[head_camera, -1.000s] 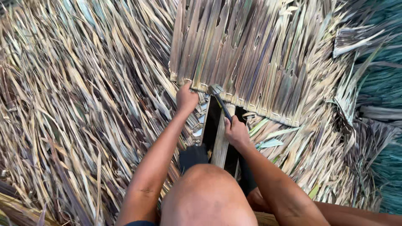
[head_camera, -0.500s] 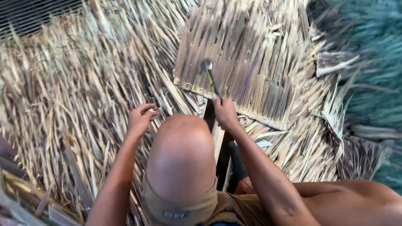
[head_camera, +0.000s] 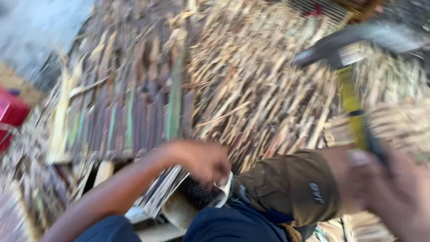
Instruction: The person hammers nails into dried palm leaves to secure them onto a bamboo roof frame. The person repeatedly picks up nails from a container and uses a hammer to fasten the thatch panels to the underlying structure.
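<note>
Blurred view over dry thatch leaves [head_camera: 251, 89], right hand [head_camera: 394, 192] clenched around a hammer [head_camera: 354, 89] with a yellow-green handle, head raised at upper right, left hand [head_camera: 201, 161] low by the knee [head_camera: 286, 188], fingers curled on a pale strip [head_camera: 224, 190], grip unclear.

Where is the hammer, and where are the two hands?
hammer [head_camera: 354, 49]: head view, on its dark metal head at top right.
left hand [head_camera: 201, 162]: head view, on the back of the hand.
right hand [head_camera: 394, 192]: head view, on the blurred hand gripping the hammer's handle.
</note>
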